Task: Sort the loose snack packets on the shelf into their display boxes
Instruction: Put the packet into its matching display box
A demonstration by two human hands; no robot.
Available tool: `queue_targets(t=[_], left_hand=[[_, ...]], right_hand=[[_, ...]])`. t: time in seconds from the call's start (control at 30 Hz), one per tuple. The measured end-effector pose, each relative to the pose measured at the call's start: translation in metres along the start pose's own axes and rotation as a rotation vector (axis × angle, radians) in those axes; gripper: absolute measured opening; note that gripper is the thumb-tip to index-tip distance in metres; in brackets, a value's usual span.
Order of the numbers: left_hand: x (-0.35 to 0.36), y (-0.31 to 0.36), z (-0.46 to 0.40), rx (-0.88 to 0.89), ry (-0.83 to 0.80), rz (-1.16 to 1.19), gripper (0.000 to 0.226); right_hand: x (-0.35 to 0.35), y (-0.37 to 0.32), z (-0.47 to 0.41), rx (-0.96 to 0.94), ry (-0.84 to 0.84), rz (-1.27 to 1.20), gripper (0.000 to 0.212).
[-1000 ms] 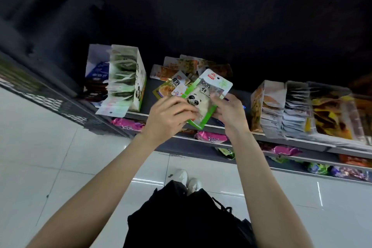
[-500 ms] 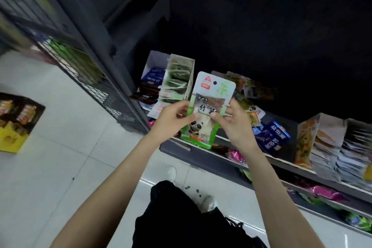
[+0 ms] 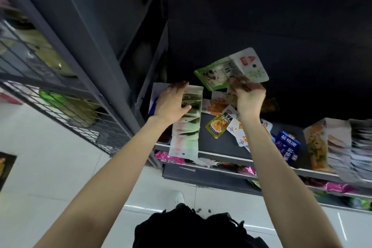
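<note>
— What is being seen at the far left?

— A wire rack (image 3: 60,94) is being blurred by motion, well to the left of the left hand (image 3: 171,102). Pale packets are being held behind its mesh; their kind cannot be told.

— And the left hand itself?

— It is being laid flat, fingers spread and gripping nothing, on the upper packets of the display box (image 3: 186,121). Green-and-white packets are being fanned out of that box, below the palm and down over the shelf (image 3: 223,156) edge.

— What is being carried to the right of it?

— A green panda packet (image 3: 231,69) is being pinched shut in the right hand (image 3: 248,97), raised above the fist and tilted, its white header pointing up and right. The packet is being kept in the air, just right of the box top and apart from it.

— What is lying under that grip?

— Loose packets are being left on the shelf below the right wrist: a yellow packet (image 3: 218,126) to its left, a white-and-orange packet (image 3: 238,134) beside the forearm, and a blue packet (image 3: 287,147) to its right.

— Further right?

— Filled boxes (image 3: 330,145) are being shown standing in a row, well right of the grip, smeared by blur.
</note>
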State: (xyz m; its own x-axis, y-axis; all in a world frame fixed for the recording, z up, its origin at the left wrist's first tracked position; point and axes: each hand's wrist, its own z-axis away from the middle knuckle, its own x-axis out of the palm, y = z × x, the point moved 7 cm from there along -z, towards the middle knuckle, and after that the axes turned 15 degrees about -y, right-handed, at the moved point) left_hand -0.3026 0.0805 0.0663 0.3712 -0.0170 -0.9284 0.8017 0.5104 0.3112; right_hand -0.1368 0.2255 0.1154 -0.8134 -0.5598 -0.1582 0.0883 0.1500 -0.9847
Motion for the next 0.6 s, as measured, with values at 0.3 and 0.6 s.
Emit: queue_targets(t=[0.3, 0.6], left_hand=[[0.012, -0.001, 0.008, 0.148, 0.157, -0.005, 0.021], [0.016, -0.002, 0.017, 0.217, 0.248, -0.015, 0.023]], right_hand=[[0.060, 0.006, -0.018, -0.227, -0.141, 0.568, 0.016], [0.098, 0.015, -0.009, -0.384, -0.378, 0.879, 0.014]])
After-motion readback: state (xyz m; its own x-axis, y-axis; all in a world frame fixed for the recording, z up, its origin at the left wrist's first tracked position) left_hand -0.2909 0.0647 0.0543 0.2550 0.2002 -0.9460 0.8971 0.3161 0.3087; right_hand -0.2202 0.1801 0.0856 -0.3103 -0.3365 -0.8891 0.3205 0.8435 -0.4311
